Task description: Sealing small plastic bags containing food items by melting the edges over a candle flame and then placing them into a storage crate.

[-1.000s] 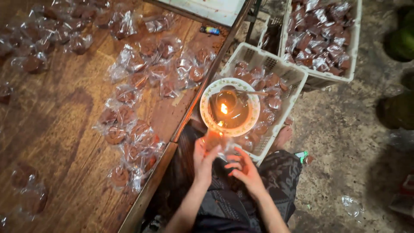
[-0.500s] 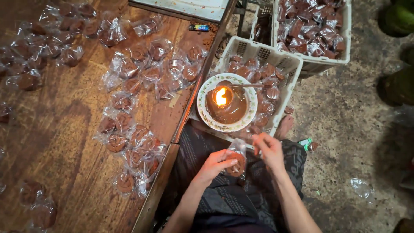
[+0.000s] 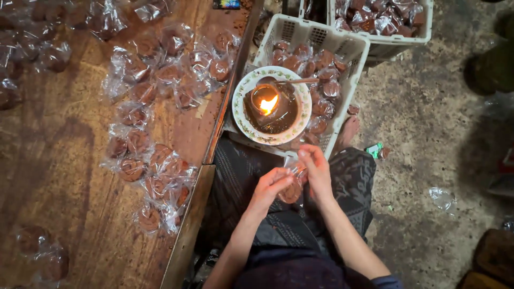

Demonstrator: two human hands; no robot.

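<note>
Flame (image 3: pixel 267 104) is seen in the patterned bowl (image 3: pixel 251 128), which is set on the white crate (image 3: pixel 300 33) of wrapped brown sweets. Just below the bowl, a clear-wrapped sweet (image 3: pixel 292 188) is pinched by the left hand (image 3: pixel 270 187) and right hand (image 3: pixel 316 170).

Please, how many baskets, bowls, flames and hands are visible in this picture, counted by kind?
White baskets: 2
Bowl: 1
Flame: 1
Hands, left hand and right hand: 2
Total: 6
</note>
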